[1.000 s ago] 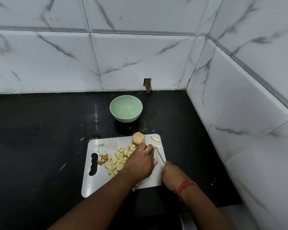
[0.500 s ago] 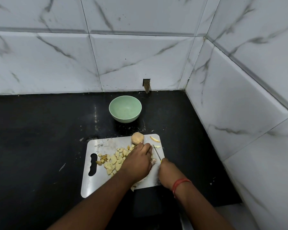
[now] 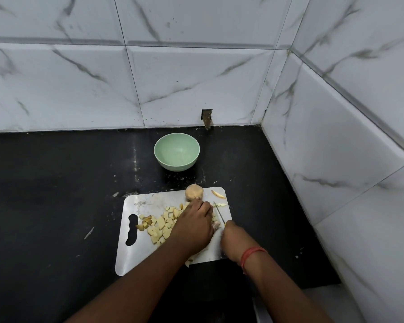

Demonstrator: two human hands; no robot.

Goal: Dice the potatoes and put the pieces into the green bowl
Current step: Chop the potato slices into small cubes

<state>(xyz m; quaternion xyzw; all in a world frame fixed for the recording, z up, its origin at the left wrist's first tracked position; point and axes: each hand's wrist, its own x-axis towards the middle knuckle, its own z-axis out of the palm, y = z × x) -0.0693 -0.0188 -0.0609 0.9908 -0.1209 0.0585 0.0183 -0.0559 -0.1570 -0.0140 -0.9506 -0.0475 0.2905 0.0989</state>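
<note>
Head view, looking down at the black bench (image 3: pixel 44 194) in a tiled corner. A white board (image 3: pixel 147 257) lies on it, handle slot to my left.

Left hand (image 3: pixel 193 226): palm down on the board, fingers curled together over the potato piece being cut. That piece is almost wholly hidden; only a pale bit shows at the hand's right edge, so I cannot tell its shape or how firmly it is pinned.

Right hand (image 3: pixel 233 238): just right of the left hand, fingers wrapped round the handle of a knife (image 3: pixel 219 214). The thin blade runs away from me, close beside the left fingertips. I cannot tell whether the edge touches the board. A red thread band (image 3: pixel 251 255) sits on this wrist.

Diced pieces (image 3: pixel 160 226): a loose heap on the board's middle, left of the left hand, between it and the handle slot. A few carry brown skin.

Whole potato (image 3: pixel 194 192): uncut, at the board's far edge, just beyond the left fingertips. Touching or apart: cannot tell.

Two small yellowish scraps (image 3: pixel 218 194) lie near the board's far right corner.

Green bowl (image 3: pixel 176 151): upright on the bench beyond the board, near the back wall, well apart from both hands. Its inside shows only bare green.

Pale specks are scattered on the bench around the board.
</note>
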